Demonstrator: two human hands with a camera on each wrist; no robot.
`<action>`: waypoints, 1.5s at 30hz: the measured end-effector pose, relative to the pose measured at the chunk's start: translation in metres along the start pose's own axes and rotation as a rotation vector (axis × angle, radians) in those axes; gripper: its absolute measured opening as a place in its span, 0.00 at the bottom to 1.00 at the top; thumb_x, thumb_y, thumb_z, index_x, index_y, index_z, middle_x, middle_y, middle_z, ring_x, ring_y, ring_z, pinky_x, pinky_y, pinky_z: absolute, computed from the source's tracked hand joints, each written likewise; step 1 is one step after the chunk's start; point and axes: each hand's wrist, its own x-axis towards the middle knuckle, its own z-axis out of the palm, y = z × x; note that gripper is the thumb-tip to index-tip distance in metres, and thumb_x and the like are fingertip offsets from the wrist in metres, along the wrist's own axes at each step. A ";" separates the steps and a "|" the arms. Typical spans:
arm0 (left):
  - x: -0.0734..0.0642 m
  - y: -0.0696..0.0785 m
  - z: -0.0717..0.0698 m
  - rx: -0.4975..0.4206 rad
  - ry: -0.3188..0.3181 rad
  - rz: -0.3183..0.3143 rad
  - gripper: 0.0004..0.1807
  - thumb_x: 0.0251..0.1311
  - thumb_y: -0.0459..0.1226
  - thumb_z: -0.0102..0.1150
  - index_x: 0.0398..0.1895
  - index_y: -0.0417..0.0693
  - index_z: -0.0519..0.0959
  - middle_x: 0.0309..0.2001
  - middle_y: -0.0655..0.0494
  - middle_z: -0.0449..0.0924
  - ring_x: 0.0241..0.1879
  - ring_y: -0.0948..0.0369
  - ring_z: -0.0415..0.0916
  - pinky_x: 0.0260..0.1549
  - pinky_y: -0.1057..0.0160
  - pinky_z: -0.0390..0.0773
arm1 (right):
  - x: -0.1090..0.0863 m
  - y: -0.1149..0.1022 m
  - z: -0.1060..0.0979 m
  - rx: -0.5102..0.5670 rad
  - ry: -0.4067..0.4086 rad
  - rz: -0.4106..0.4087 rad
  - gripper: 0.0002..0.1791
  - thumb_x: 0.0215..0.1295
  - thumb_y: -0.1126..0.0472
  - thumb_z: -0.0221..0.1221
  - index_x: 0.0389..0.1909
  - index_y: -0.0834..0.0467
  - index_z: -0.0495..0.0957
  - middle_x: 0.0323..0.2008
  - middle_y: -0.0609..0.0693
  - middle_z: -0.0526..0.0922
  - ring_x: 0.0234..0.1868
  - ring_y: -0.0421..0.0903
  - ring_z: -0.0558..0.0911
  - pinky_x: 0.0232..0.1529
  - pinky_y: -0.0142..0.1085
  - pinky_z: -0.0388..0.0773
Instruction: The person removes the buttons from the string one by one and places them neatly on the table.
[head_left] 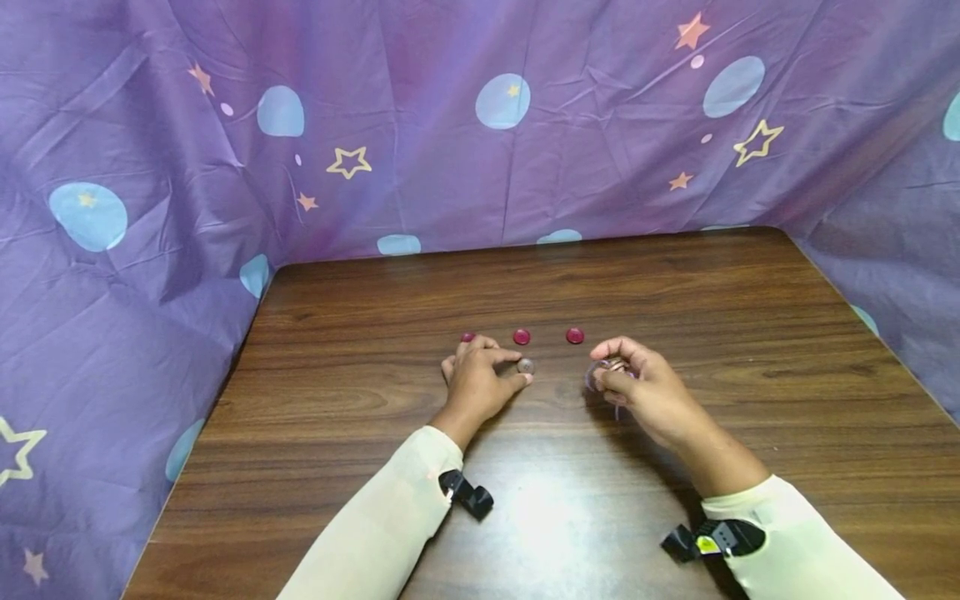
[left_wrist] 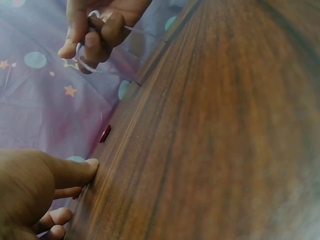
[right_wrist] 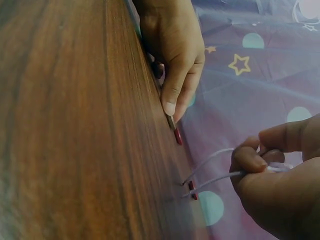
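Note:
My left hand (head_left: 477, 379) is low over the table, its thumb and index finger pinching a small grey-brown button (head_left: 526, 366) by the edge. To the right, my right hand (head_left: 652, 392) is raised above the wood. Its curled fingers hold a thin pale purple cord (right_wrist: 215, 176), whose ends hang toward the tabletop. Among those fingers are several brownish discs (head_left: 617, 364) that look like buttons, partly hidden by the hand. Beyond the hands lie a dark red button (head_left: 521, 336) and another red button (head_left: 575, 335). A third red button (head_left: 468, 337) shows partly behind my left fingers.
The brown wood-grain table (head_left: 360, 500) reaches back to a purple curtain (head_left: 420, 108) with stars and planets, which also hangs along both sides. Black straps with camera mounts (head_left: 468, 496) sit on both pale sleeves. A bright glare lies on the wood between the forearms.

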 end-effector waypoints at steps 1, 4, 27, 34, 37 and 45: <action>0.000 0.000 0.000 -0.005 0.005 0.003 0.22 0.46 0.54 0.75 0.47 0.65 0.86 0.49 0.60 0.78 0.56 0.56 0.70 0.58 0.47 0.58 | 0.000 0.001 0.000 -0.009 0.002 -0.001 0.09 0.69 0.70 0.53 0.46 0.56 0.72 0.31 0.44 0.76 0.29 0.35 0.74 0.27 0.27 0.73; -0.001 -0.001 0.000 -0.019 0.021 0.014 0.24 0.45 0.54 0.76 0.48 0.62 0.86 0.48 0.59 0.78 0.55 0.55 0.70 0.57 0.47 0.59 | 0.001 0.002 -0.001 -0.038 0.022 -0.036 0.09 0.72 0.64 0.54 0.49 0.56 0.76 0.33 0.44 0.75 0.28 0.36 0.73 0.26 0.27 0.72; -0.004 -0.003 0.003 -0.166 0.205 0.009 0.27 0.42 0.53 0.78 0.47 0.54 0.86 0.45 0.58 0.79 0.46 0.60 0.77 0.55 0.51 0.64 | 0.005 0.006 -0.003 0.143 0.168 -0.092 0.16 0.61 0.70 0.65 0.48 0.56 0.74 0.25 0.44 0.83 0.21 0.38 0.82 0.16 0.27 0.73; -0.004 -0.002 0.002 -0.230 0.257 0.016 0.27 0.41 0.54 0.78 0.45 0.52 0.86 0.45 0.58 0.76 0.46 0.59 0.77 0.54 0.50 0.65 | 0.007 0.008 -0.002 0.174 0.116 -0.120 0.09 0.66 0.70 0.60 0.43 0.60 0.71 0.23 0.50 0.87 0.16 0.41 0.78 0.16 0.30 0.74; -0.005 -0.002 0.001 -0.233 0.261 0.018 0.27 0.42 0.53 0.78 0.45 0.52 0.86 0.44 0.58 0.76 0.46 0.58 0.78 0.54 0.50 0.65 | 0.008 0.008 -0.002 0.184 0.093 -0.124 0.09 0.67 0.70 0.59 0.44 0.61 0.70 0.25 0.51 0.87 0.18 0.42 0.80 0.18 0.30 0.76; -0.005 -0.002 0.001 -0.246 0.268 0.023 0.27 0.42 0.53 0.78 0.45 0.51 0.86 0.44 0.57 0.76 0.46 0.57 0.78 0.53 0.50 0.65 | 0.005 0.007 -0.001 0.182 0.098 -0.109 0.10 0.67 0.69 0.59 0.45 0.64 0.68 0.31 0.47 0.88 0.20 0.38 0.81 0.16 0.27 0.73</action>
